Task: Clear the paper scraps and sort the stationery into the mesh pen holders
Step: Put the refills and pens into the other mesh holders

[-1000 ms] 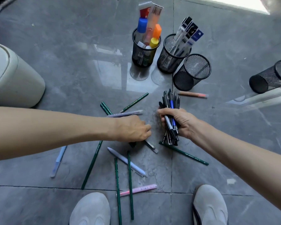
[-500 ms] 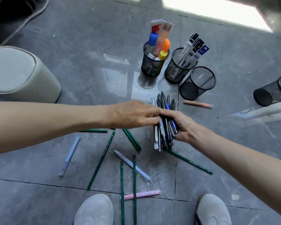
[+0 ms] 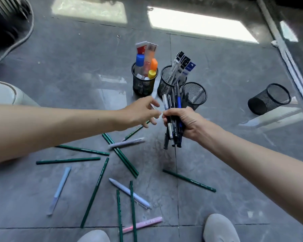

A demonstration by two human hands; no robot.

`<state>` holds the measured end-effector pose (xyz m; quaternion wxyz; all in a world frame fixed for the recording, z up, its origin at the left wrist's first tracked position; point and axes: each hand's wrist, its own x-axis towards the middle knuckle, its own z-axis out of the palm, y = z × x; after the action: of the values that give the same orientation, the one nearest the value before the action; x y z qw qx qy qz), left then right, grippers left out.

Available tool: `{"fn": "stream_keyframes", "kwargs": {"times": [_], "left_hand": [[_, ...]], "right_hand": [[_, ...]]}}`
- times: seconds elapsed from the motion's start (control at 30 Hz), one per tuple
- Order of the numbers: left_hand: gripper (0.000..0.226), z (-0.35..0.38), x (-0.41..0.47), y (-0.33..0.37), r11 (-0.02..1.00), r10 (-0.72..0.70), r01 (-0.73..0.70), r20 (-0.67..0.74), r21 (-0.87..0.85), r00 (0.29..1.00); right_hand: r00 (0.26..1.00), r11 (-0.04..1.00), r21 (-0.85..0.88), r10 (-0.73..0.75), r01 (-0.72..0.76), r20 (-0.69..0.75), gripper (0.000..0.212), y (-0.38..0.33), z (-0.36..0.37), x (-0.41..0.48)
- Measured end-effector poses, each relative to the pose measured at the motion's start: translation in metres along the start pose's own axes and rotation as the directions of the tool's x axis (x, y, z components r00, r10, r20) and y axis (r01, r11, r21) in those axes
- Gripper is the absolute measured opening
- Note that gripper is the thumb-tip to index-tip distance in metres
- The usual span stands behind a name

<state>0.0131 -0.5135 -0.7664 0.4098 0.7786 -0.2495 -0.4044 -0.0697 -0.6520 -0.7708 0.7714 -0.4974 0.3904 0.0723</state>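
Gripping a bundle of dark pens [image 3: 173,99], my right hand [image 3: 187,123] is curled tight round its middle, held above the floor [image 3: 59,70]; the bundle stands nearly upright, its long axis running from near me to far, with the upper ends leaning away toward the holders; most barrels are black, one is blue, one has a white body, and the lower ends splay unevenly below my fist. My left hand [image 3: 138,112] hovers just beside the bundle on its left, fingers spread and loosely curved, gripping nothing that I can make out; a pale blur at its fingertips is too smeared to name. Directly beyond the bundle, and partly hidden by it, stands an empty mesh holder [image 3: 198,96], upright, its mouth tilted toward me; I judge that the coming move turns on this line, since the right hand is the nearer one and the pens point toward that mouth. Left of it stand a holder with refill packets [image 3: 164,86] and a holder with glue sticks [image 3: 142,86]; a fourth mesh holder [image 3: 268,100] lies tipped on its side, well apart to the right. Below my arms, green pencils [image 3: 122,157] and pale pens [image 3: 126,143] lie scattered on the floor at all angles, nearer my left hand.
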Motion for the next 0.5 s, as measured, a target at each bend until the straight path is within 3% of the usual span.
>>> {"fn": "stream_keyframes", "kwargs": {"times": [0.1, 0.23, 0.37, 0.5], "left_hand": [[0.028, 0.000, 0.020, 0.035, 0.987, -0.045, 0.071, 0.178, -0.146, 0.983], [0.036, 0.007, 0.047, 0.069, 0.990, 0.069, -0.031, 0.277, -0.140, 0.959], [0.036, 0.023, 0.075, 0.091, 0.975, 0.195, -0.166, 0.210, -0.148, 0.958], [0.045, 0.035, 0.105, 0.105, 0.967, 0.256, -0.254, 0.131, -0.028, 0.958]], "right_hand": [[0.983, 0.987, -0.067, -0.153, 0.146, -0.104, 0.007, -0.024, -0.006, 0.004], [0.881, 0.940, -0.059, -0.336, 0.336, -0.334, 0.012, -0.053, -0.019, 0.009], [0.816, 0.911, 0.016, -0.361, 0.411, -0.451, 0.014, -0.080, -0.033, 0.022], [0.764, 0.877, 0.060, -0.379, 0.476, -0.522, 0.015, -0.098, -0.048, 0.035]]}}
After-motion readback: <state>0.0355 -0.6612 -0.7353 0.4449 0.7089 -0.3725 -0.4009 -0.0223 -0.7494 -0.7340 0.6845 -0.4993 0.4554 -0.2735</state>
